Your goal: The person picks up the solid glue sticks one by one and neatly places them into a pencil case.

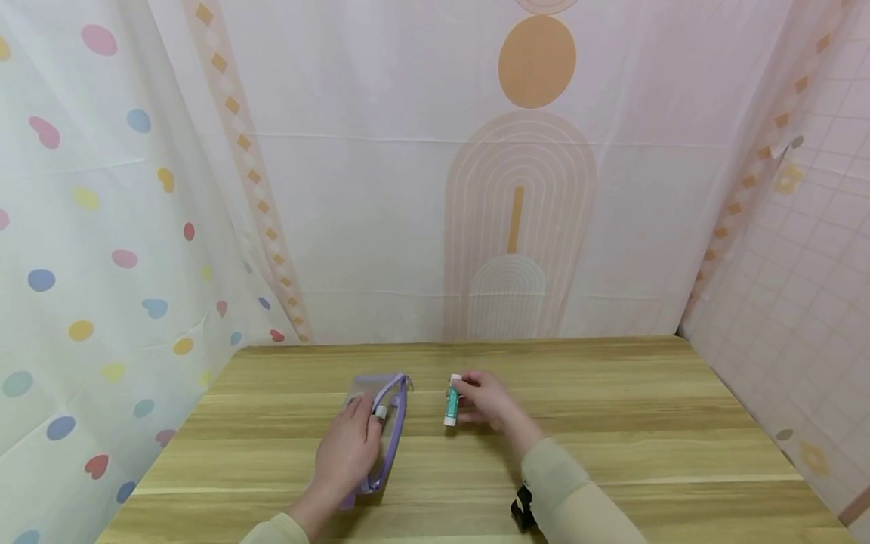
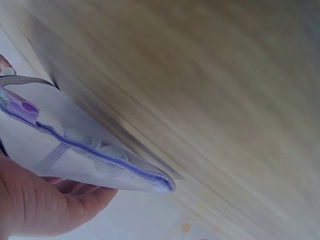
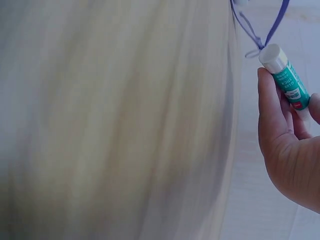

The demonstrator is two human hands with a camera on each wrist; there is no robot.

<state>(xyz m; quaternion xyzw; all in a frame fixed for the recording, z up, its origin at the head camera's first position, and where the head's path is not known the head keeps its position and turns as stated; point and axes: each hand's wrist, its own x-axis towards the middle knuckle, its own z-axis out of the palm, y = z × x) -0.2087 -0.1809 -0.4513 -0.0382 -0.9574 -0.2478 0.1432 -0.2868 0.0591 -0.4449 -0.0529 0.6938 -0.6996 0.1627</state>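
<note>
My right hand (image 1: pixel 488 400) pinches a glue stick (image 1: pixel 452 402) with a green label and white ends, held nearly upright in the head view. The words "glue stick" show on its label (image 3: pixel 290 85) in the right wrist view. To its left, my left hand (image 1: pixel 350 447) grips a see-through mesh pouch (image 2: pixel 75 112) with purple zipper edging. The pouch's zipper edge (image 1: pixel 401 431) bows out toward the right, its mouth parted. A small white-and-grey capped item (image 1: pixel 381 413) shows at the opening beside my left fingers. Other contents show only dimly through the mesh.
Both hands work over a wooden table (image 1: pixel 632 423). Its far edge meets a hanging patterned cloth (image 1: pixel 367 227), with a dotted cloth (image 1: pixel 136 219) at the left and a checked one (image 1: pixel 809 302) at the right. A black strap piece (image 1: pixel 522 509) sits by the right sleeve.
</note>
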